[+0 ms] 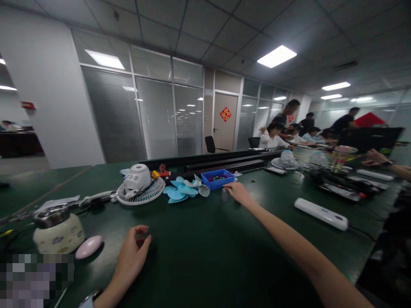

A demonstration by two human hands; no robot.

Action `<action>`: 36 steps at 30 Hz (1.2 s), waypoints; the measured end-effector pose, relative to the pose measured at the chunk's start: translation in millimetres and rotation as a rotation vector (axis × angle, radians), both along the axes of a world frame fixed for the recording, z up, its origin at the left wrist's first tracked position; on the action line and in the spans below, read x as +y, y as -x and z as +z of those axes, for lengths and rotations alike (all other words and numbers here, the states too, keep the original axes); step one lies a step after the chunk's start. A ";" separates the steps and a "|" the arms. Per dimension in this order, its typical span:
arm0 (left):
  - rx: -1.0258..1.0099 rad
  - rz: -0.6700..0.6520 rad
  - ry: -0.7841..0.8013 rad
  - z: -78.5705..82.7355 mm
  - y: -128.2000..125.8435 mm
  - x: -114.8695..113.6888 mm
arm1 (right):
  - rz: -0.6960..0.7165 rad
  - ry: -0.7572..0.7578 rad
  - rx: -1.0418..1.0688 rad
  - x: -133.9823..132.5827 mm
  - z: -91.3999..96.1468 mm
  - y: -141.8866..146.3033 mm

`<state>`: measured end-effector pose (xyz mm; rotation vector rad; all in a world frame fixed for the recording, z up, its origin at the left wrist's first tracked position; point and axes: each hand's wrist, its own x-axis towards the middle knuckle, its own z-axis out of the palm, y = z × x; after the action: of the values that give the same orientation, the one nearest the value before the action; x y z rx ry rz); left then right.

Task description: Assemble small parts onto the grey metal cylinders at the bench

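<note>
My right hand (pixel 238 193) reaches far across the green table, its fingers pinched together at the top of a small grey cylinder (pixel 225 195). What the cylinder is cannot be made out. Just beyond the fingertips lies a blue tray (pixel 213 185) with small, dark, shiny parts in it. My left hand (pixel 134 249) hovers over the near left of the table, fingers loosely curled and thumb apart, holding nothing. Between the hands, farther back, lie light-blue fan blades (pixel 180 190) and a white fan head with its grille (pixel 141 182).
On the left stand a cream patterned pot (pixel 59 233) with a metal rim and a pink oval object (pixel 89 247). A white power strip (pixel 321 214) lies to the right. Long black rails (pixel 205 164) run along the back. Other people sit and stand at the far right.
</note>
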<state>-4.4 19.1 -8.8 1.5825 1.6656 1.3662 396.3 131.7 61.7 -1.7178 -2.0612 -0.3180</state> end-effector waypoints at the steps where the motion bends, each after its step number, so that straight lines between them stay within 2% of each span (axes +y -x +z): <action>1: -0.003 -0.008 0.006 0.4 0.0 0.4 | -0.002 -0.001 0.000 -0.1 1.0 0.6; 7: 0.026 0.009 -0.027 2.8 -6.4 -8.4 | 0.056 0.011 0.014 0.8 0.1 0.1; 12: 0.068 -0.008 -0.030 4.7 -11.6 -14.1 | 0.145 -0.037 -0.031 27.8 -16.6 -16.3; 15: 0.081 -0.025 -0.004 6.0 -13.0 -15.6 | 0.156 -0.051 -0.042 37.5 -19.1 -20.1; 20: 0.125 -0.085 0.031 6.3 -13.2 -16.9 | 0.118 0.030 -0.086 30.7 -10.5 -14.0; 24: 0.164 -0.107 0.039 8.3 -13.7 -18.4 | 0.084 0.041 -0.086 23.0 -11.2 -11.7; 26: 0.182 -0.103 0.041 9.3 -14.3 -19.4 | 0.121 -0.011 -0.083 17.0 -14.4 -14.7; 28: 0.200 -0.105 0.041 9.8 -14.8 -20.0 | 0.147 -0.143 -0.084 9.8 -19.1 -21.9; 30: 0.219 -0.111 0.039 9.8 -15.1 -20.3 | 0.077 -0.301 -0.080 3.7 -26.1 -33.2; 32: 0.232 -0.109 0.033 9.6 -15.1 -20.4 | -0.064 -0.339 -0.056 0.6 -36.3 -46.6; 34: 0.237 -0.112 0.027 9.5 -15.2 -20.6 | -0.143 -0.232 0.008 1.4 -49.2 -59.4; 36: 0.241 -0.122 0.021 9.5 -15.3 -20.9 | -0.134 -0.104 0.093 4.9 -62.5 -69.5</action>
<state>10.9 -1.7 0.7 1.8651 1.6796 1.1305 465.9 136.6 -0.8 -1.7772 -1.8356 -0.3732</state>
